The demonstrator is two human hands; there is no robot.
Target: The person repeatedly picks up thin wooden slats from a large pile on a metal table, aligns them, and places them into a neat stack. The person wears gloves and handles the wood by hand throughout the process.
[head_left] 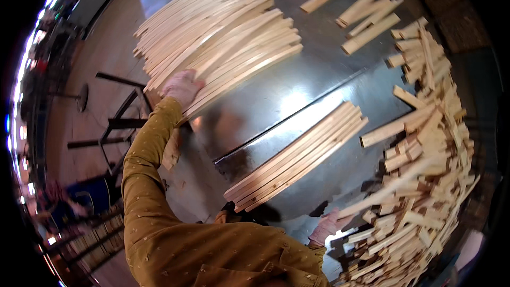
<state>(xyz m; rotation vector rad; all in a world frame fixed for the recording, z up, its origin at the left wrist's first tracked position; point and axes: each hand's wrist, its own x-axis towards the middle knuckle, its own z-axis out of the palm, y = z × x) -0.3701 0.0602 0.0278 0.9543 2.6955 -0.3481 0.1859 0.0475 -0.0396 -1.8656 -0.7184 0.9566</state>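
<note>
A wide layer of pale wooden slats (pixel 223 26) lies side by side at the far left of the metal table. My left hand (pixel 183 87) is at their near ends, its fingers closed around the end of a slat that lies slightly askew on the others. Low on the right, my right hand (pixel 325 227) grips one end of another wooden slat (pixel 388 188), which points away to the right over a loose heap. Between my hands, a small group of slats (pixel 297 157) rests neatly together on the table, close to my body.
A large jumbled heap of short wood pieces (pixel 419 218) covers the table's right side. Several separate pieces (pixel 370 33) lie at the far right. A seam crosses the shiny metal tabletop (pixel 255 101). Left of the table stands a dark metal frame (pixel 125 109) on the floor.
</note>
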